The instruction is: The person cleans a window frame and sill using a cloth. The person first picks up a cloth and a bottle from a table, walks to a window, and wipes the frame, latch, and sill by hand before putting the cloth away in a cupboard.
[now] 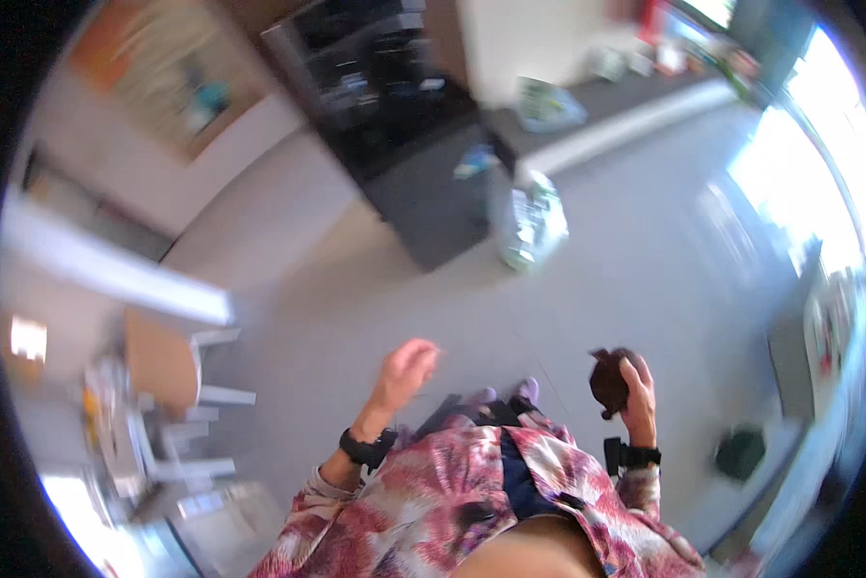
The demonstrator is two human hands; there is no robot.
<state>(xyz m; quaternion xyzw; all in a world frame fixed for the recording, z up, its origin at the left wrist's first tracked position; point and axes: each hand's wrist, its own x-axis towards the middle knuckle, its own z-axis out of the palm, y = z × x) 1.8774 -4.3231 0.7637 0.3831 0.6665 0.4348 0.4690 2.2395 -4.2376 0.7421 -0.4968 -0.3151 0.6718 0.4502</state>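
A dark brown thing [607, 383], too blurred to identify, was ahead of the right side of the patterned top [413, 491], clasped in the right hand [640, 395], fingers mostly hidden. Ahead of the top's left, the blurred left hand [406, 374] hung half-open.

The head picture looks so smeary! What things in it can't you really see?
All in the head view:
Dark brown object: the right hand covers part of it, and blur hides what it is.
Left hand: motion blur smears its fingers.
Plastic bag on the floor: blur hides what is inside.
Painting: the top edge cuts it off, and blur smears the rest.
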